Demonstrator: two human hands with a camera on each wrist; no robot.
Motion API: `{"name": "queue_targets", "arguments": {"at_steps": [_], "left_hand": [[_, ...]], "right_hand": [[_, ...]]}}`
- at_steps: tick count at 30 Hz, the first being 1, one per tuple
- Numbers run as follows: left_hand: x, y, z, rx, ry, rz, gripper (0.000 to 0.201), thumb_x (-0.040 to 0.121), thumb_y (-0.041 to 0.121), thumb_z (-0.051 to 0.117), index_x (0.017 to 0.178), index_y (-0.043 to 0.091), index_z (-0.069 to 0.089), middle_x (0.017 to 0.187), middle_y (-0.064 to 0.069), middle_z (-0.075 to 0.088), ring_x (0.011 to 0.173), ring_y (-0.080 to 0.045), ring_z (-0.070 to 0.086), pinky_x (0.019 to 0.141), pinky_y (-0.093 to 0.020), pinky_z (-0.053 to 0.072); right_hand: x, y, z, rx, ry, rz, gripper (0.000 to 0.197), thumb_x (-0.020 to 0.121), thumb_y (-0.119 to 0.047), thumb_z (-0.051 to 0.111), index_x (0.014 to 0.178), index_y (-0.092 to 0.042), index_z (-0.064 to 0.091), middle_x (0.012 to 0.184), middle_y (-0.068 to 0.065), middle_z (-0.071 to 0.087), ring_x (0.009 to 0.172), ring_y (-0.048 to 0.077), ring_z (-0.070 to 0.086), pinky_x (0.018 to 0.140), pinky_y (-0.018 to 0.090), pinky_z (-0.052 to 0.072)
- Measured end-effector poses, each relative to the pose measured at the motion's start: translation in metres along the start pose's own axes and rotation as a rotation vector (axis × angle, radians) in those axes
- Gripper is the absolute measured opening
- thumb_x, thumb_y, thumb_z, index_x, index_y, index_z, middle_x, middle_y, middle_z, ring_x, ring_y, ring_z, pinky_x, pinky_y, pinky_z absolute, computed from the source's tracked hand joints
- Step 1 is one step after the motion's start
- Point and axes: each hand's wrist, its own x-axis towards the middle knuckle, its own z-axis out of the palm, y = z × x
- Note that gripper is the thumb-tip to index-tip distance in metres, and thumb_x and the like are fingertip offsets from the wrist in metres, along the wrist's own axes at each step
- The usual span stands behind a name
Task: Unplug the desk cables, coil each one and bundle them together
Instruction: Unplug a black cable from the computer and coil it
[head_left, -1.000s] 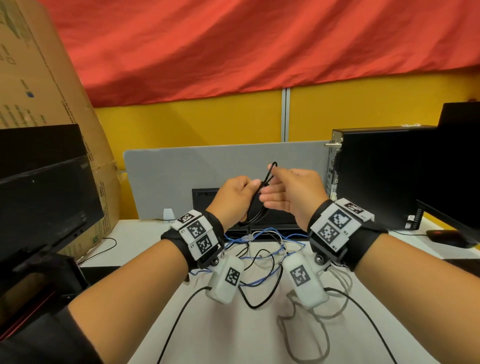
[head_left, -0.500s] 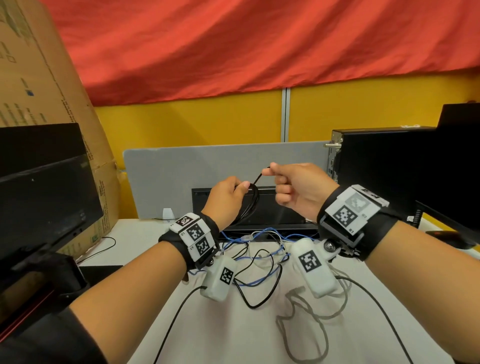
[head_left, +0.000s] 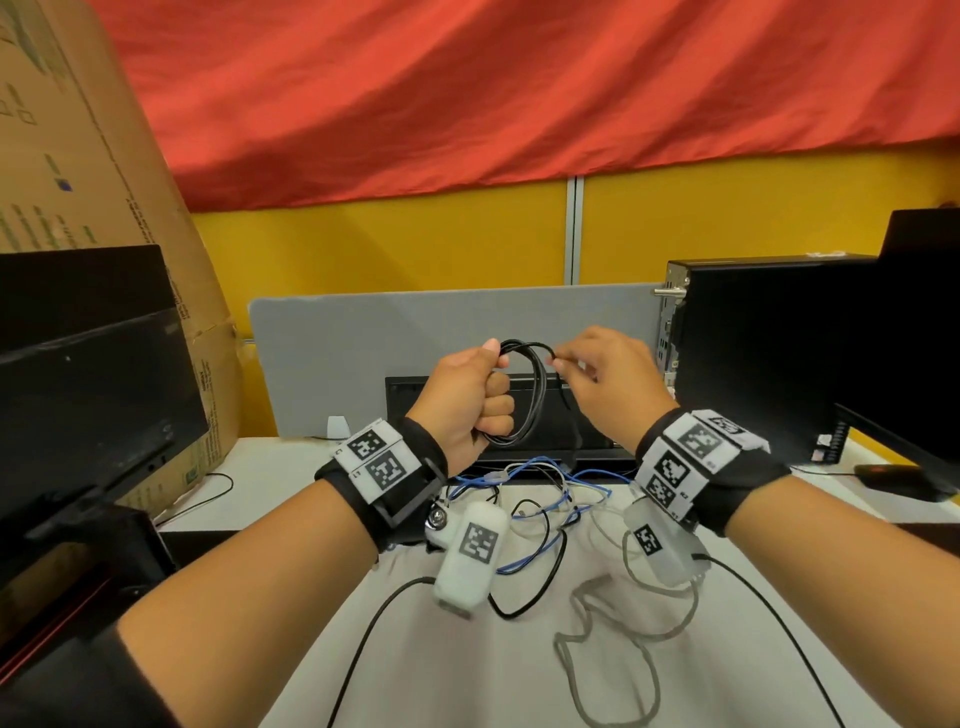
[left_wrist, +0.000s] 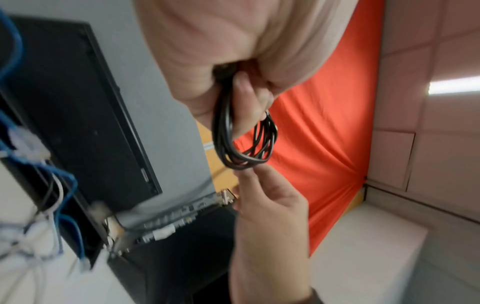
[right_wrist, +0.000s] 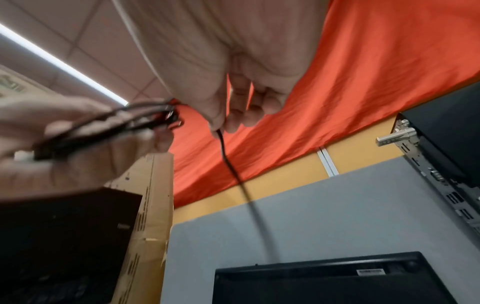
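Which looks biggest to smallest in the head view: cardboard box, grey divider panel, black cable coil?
1. cardboard box, though it stands nearer the camera and is cut off by the frame edge, so its lead is unsure.
2. grey divider panel.
3. black cable coil, gripped by the left hand.

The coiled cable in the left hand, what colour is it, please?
Black; the head view shows it best.

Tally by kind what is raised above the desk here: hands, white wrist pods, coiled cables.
Hands: 2, left hand and right hand
Pods: 2 white wrist pods
Coils: 1, the black cable coil, gripped left, pinched right
Total: 5
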Motion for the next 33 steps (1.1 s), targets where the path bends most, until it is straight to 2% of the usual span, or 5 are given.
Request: {"name": "queue_targets", "arguments": {"at_steps": [5,14,23,28,33], "left_hand": [[-0.002,-0.004,0.015,-0.059,0.004,0.034,0.027,0.105,0.028,0.036,0.083,0.015,0.044,0.046,0.008,0.027,0.034,-0.004,0.019,0.032,-0.014,0.02],[0.003,-0.008,0.015,-0.021,0.102,0.148,0.026,0.106,0.028,0.033,0.087,0.013,0.043,0.046,0.007,0.025,0.034,-0.004,0.02,0.032,-0.015,0.021],[0.006,-0.012,0.007,0.122,0.096,0.173,0.027,0.105,0.029,0.037,0.086,0.013,0.047,0.055,0.002,0.029,0.04,-0.007,0.024,0.037,-0.019,0.024],[0.011,-0.011,-0.001,0.203,0.096,0.231,0.029,0.104,0.031,0.039,0.084,0.013,0.051,0.059,0.0,0.031,0.047,-0.01,0.025,0.039,-0.02,0.026],[0.014,-0.008,-0.006,0.276,0.074,0.289,0.029,0.103,0.029,0.041,0.084,0.011,0.052,0.067,-0.013,0.034,0.051,-0.015,0.029,0.039,-0.02,0.026]], "right_hand": [[-0.007,-0.009,0.014,0.429,0.044,0.192,0.015,0.089,-0.015,0.066,0.083,-0.025,0.076,0.057,-0.009,0.063,0.052,0.001,0.049,0.052,0.014,0.039],[-0.01,-0.033,-0.002,1.422,-0.164,0.66,0.021,0.093,-0.005,0.05,0.101,0.008,0.064,0.09,0.019,0.066,0.08,0.023,0.066,0.072,0.029,0.058],[-0.011,-0.045,-0.007,0.969,-0.24,0.59,0.015,0.09,-0.015,0.065,0.075,-0.016,0.067,0.088,0.004,0.071,0.08,0.015,0.062,0.073,0.032,0.037],[-0.008,-0.047,-0.011,1.044,-0.368,0.563,0.02,0.098,-0.017,0.051,0.082,-0.014,0.062,0.068,-0.005,0.065,0.057,0.005,0.062,0.065,0.029,0.03],[-0.01,-0.052,-0.014,1.031,-0.499,0.559,0.034,0.097,-0.033,0.051,0.065,-0.021,0.053,0.069,-0.005,0.057,0.067,0.01,0.062,0.068,0.032,0.032]]}}
